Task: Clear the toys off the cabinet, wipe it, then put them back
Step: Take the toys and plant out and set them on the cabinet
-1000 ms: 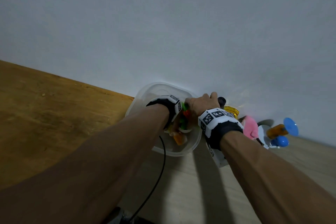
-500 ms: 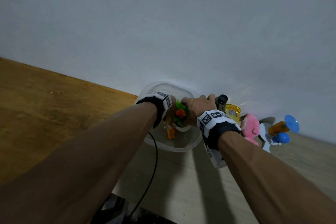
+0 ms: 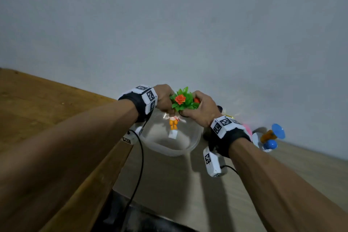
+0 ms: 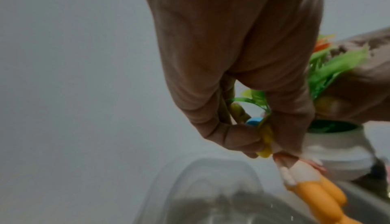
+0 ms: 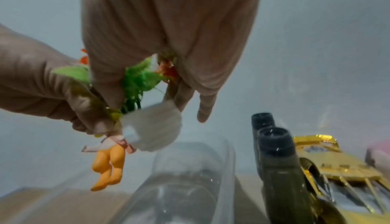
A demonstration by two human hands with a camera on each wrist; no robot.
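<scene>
Left hand (image 3: 163, 98) pinches figurine (image 3: 173, 123), legs down; right hand (image 3: 200, 109) grips flower pot (image 5: 155, 128); both above, probably clear of, tub (image 3: 190, 149).

A plain grey-white wall (image 3: 169, 24) rises behind a brown wooden surface (image 3: 37, 109) adjoining a paler one (image 3: 169, 184).

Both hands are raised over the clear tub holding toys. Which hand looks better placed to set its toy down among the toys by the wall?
Probably the right hand: its white-potted plastic flower plant is nearer the gold toy car than the left hand with its orange-legged figurine.
</scene>
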